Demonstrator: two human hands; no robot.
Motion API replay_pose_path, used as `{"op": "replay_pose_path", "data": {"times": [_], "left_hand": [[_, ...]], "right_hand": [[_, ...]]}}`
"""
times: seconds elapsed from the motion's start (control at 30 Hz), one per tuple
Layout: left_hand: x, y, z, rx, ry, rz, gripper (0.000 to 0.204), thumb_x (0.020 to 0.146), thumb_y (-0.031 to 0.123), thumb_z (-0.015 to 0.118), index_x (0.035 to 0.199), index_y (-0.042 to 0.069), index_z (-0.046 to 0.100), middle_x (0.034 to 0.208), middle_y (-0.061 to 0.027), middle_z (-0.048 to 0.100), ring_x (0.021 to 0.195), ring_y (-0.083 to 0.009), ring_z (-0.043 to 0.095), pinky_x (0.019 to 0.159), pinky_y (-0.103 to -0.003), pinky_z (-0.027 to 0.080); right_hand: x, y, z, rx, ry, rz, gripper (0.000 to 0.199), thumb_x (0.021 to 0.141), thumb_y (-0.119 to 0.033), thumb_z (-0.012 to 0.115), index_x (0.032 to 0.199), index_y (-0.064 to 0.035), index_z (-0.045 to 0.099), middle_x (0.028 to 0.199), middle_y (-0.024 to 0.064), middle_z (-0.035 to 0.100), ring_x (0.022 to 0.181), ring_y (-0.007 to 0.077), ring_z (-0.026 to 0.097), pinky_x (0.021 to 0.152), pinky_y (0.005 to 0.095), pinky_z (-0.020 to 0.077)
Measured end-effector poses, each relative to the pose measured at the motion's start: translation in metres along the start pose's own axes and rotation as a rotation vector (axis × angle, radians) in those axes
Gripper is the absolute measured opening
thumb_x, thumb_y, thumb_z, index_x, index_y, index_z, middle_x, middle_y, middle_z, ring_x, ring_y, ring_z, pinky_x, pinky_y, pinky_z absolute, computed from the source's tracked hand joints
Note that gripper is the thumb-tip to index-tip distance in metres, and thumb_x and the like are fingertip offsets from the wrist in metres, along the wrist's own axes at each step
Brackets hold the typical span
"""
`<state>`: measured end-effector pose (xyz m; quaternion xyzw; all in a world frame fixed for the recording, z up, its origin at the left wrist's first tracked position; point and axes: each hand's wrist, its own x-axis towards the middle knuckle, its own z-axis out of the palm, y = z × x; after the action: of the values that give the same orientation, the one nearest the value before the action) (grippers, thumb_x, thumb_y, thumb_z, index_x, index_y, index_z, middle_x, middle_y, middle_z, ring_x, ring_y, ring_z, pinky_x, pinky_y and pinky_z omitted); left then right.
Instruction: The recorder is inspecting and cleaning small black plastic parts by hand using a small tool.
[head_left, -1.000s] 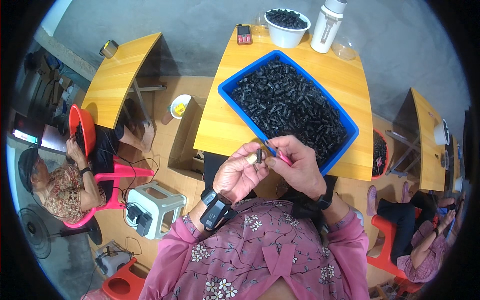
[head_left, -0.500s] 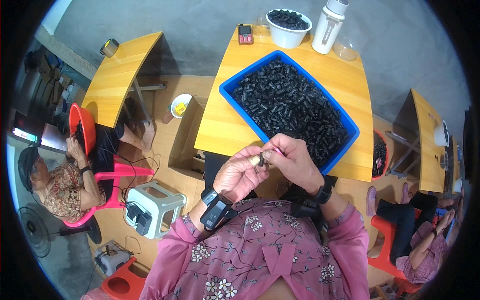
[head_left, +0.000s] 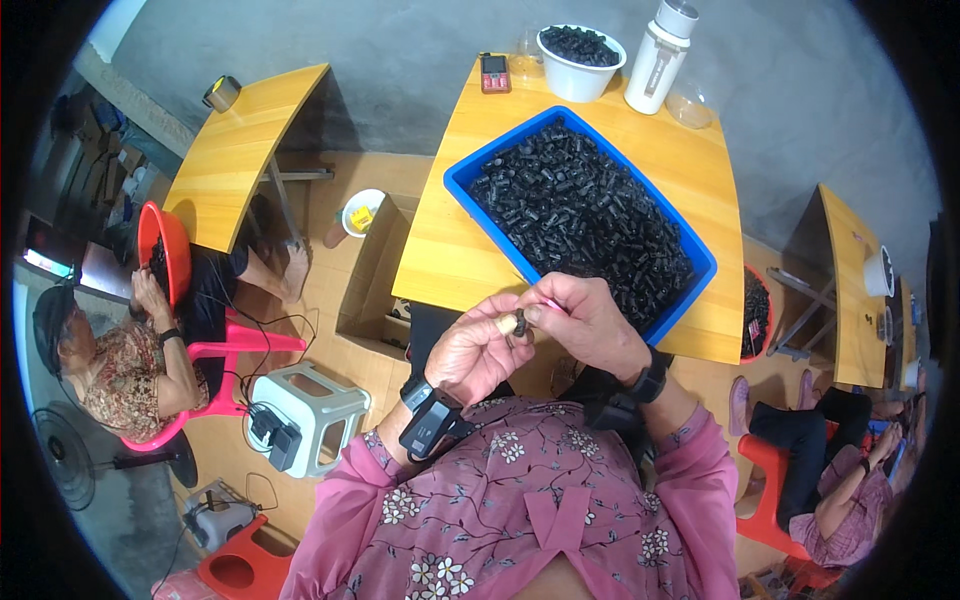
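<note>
Just in front of the blue tray's near edge, my two hands meet. My left hand (head_left: pixel 468 352) pinches a small black plastic part (head_left: pixel 519 326) between thumb and fingers; a pale yellow cover sits on its thumb tip. My right hand (head_left: pixel 592 318) is closed round a thin pink tool (head_left: pixel 553 304), only a short piece of which shows, with its fingertips at the black part. Beyond them the blue tray (head_left: pixel 476 207) stands slantwise on the wooden table (head_left: pixel 432 262), heaped with many similar black parts (head_left: pixel 585 205).
On the table's far side are a red phone (head_left: pixel 495 75), a white bowl (head_left: pixel 575 82) of black parts, a white bottle (head_left: pixel 655 70) and a clear cup (head_left: pixel 690 105). An open cardboard box (head_left: pixel 365 300) and a stool (head_left: pixel 310 420) stand left. Other people sit at both sides.
My hands stay together at the black part, with the right fingers shifted slightly. The view has moved a little; the tray and table stay put.
</note>
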<state>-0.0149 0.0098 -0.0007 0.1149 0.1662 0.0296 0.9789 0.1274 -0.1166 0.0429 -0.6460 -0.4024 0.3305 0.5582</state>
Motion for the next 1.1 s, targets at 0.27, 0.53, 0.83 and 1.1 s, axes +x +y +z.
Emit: {"op": "replay_pose_path", "data": {"times": [0.27,0.53,0.83,1.1], "left_hand": [[-0.001,0.002,-0.003,-0.064,-0.117,0.020,0.029,0.090,0.004,0.062,0.119,0.002,0.059,0.105,-0.0100,0.066,0.092,-0.0190,0.062,0.080,-0.031,0.049],[-0.002,0.004,0.001,0.033,-0.084,0.039,0.030,0.091,0.006,0.062,0.120,0.004,0.059,0.112,-0.0089,0.066,0.092,-0.0158,0.063,0.081,-0.030,0.050],[-0.003,0.004,0.004,0.020,-0.043,0.029,0.021,0.092,0.003,0.060,0.113,0.006,0.061,0.101,-0.0067,0.066,0.089,-0.0157,0.064,0.082,-0.032,0.050],[0.002,0.001,-0.003,-0.048,-0.086,0.083,0.022,0.090,0.004,0.063,0.112,0.002,0.060,0.104,-0.0115,0.066,0.090,-0.0196,0.065,0.082,-0.032,0.051]], "right_hand": [[-0.006,-0.004,0.000,0.045,0.076,-0.069,0.011,0.091,-0.005,0.063,0.100,0.0016,0.067,0.086,0.0029,0.068,0.077,0.0063,0.062,0.070,0.0229,0.0507],[-0.007,-0.010,0.008,0.080,0.060,-0.050,0.007,0.090,-0.005,0.066,0.095,0.0004,0.065,0.081,0.0011,0.067,0.075,0.0039,0.061,0.067,0.0213,0.0501],[-0.008,-0.006,0.006,0.030,0.088,-0.017,0.012,0.090,-0.009,0.067,0.096,0.0001,0.063,0.078,0.0017,0.065,0.073,0.0042,0.059,0.065,0.0230,0.0479],[-0.026,-0.006,0.007,-0.148,0.092,-0.117,0.015,0.094,-0.011,0.062,0.103,-0.0015,0.056,0.076,0.0103,0.065,0.071,0.0171,0.066,0.063,0.0302,0.0501]]}}
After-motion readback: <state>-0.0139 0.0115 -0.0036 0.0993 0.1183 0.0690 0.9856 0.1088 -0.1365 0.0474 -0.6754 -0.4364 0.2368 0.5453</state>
